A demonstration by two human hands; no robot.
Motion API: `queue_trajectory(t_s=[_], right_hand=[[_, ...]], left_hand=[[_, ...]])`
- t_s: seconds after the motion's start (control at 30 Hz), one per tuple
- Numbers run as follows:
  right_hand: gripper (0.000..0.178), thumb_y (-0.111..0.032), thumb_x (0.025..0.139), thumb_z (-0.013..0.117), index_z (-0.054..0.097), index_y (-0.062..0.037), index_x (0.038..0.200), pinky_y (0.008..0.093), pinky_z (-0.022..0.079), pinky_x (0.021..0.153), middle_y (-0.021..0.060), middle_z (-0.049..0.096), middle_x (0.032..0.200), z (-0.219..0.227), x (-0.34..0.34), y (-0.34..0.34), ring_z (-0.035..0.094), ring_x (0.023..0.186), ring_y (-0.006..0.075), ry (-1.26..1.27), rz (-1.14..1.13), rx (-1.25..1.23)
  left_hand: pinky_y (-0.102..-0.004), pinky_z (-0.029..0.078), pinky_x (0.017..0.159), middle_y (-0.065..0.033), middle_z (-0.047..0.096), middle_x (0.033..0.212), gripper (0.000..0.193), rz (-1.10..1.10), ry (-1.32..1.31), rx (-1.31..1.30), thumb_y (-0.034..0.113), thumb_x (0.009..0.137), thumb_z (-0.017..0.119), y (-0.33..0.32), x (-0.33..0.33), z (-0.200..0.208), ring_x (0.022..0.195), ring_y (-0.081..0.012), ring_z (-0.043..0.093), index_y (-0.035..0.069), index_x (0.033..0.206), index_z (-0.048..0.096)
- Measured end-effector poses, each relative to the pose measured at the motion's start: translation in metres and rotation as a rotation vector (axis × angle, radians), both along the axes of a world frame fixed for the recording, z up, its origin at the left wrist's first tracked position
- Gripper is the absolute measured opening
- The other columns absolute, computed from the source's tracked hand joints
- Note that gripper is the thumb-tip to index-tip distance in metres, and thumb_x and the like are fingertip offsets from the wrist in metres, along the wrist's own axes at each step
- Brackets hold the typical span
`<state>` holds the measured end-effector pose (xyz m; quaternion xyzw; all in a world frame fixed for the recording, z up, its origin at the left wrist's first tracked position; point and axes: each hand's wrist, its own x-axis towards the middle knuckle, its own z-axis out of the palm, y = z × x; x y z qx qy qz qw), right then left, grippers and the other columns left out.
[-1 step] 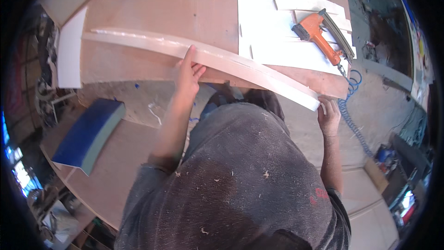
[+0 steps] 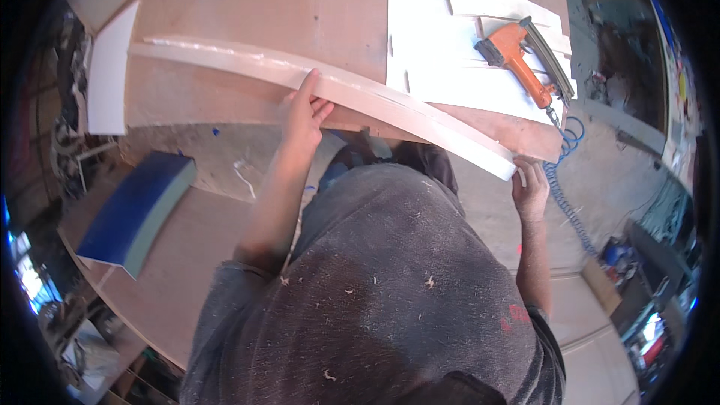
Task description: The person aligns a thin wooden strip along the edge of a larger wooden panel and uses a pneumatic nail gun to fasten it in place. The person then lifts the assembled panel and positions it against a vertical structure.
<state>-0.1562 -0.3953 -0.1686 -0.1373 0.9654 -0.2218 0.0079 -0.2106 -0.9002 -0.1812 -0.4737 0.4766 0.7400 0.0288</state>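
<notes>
A long pale wooden strip (image 2: 382, 109) lies slantwise along the near side of the brown tabletop, its right end jutting past the edge toward me. A shiny, whitish line runs along its far side, next to a thinner raised strip. My left hand (image 2: 304, 116) grips the strip near its middle, one digit extended over its face and the other fingers curled at the near edge. At the right end, my right hand (image 2: 531, 189) pinches the strip's corner between bent fingers. An orange nail gun (image 2: 519, 60) rests on a white sheet (image 2: 420, 30) beyond my right hand.
Several pale wood pieces (image 2: 495, 7) lie on the white sheet. A coiled blue hose (image 2: 561, 187) hangs from the nail gun past the table edge. At lower left, a curved blue panel (image 2: 135, 210) sits on another brown board (image 2: 187, 255). A white piece (image 2: 111, 75) stands at the table's left.
The whole view has shifted very slightly, with most things a little further left. Both hands keep the same hold on the wooden strip.
</notes>
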Motion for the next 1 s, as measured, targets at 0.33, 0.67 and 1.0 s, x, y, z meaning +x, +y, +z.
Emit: queue_trajectory(t_s=[0.33, 0.67, 1.0], right_hand=[[0.031, 0.003, 0.078, 0.081, 0.071, -0.0042, 0.106, 0.0528, 0.057, 0.105, 0.0128, 0.074, 0.108, 0.012, -0.071, 0.004, 0.075, 0.109, 0.0368, 0.024, 0.492, -0.220], [0.027, -0.004, 0.081, 0.079, 0.069, -0.0029, 0.106, 0.0479, 0.059, 0.086, 0.0193, 0.073, 0.106, 0.008, -0.111, 0.015, 0.073, 0.098, 0.0417, -0.066, 0.761, -0.312], [0.036, -0.027, 0.107, 0.061, 0.062, 0.0016, 0.128, 0.0448, 0.057, 0.087, 0.0199, 0.067, 0.111, -0.054, -0.166, 0.072, 0.066, 0.101, 0.0296, -1.266, -0.025, -0.613]], left_hand=[[-0.0425, 0.061, 0.094, -0.0152, 0.069, 0.122, 0.064, 0.428, 0.198, 0.135, 0.018, 0.087, 0.093, 0.099, -0.026, -0.049, 0.110, -0.0289, 0.071, -0.008, 0.135, 0.059], [-0.0482, 0.063, 0.082, -0.0191, 0.071, 0.108, 0.057, 0.682, 0.047, -0.227, 0.025, 0.086, 0.086, 0.114, -0.062, -0.157, 0.093, -0.0315, 0.072, -0.005, 0.127, 0.061], [-0.0443, 0.059, 0.102, -0.0197, 0.077, 0.126, 0.057, 0.704, -0.062, -0.535, 0.027, 0.082, 0.092, 0.181, -0.063, -0.006, 0.121, -0.0367, 0.074, 0.002, 0.128, 0.069]])
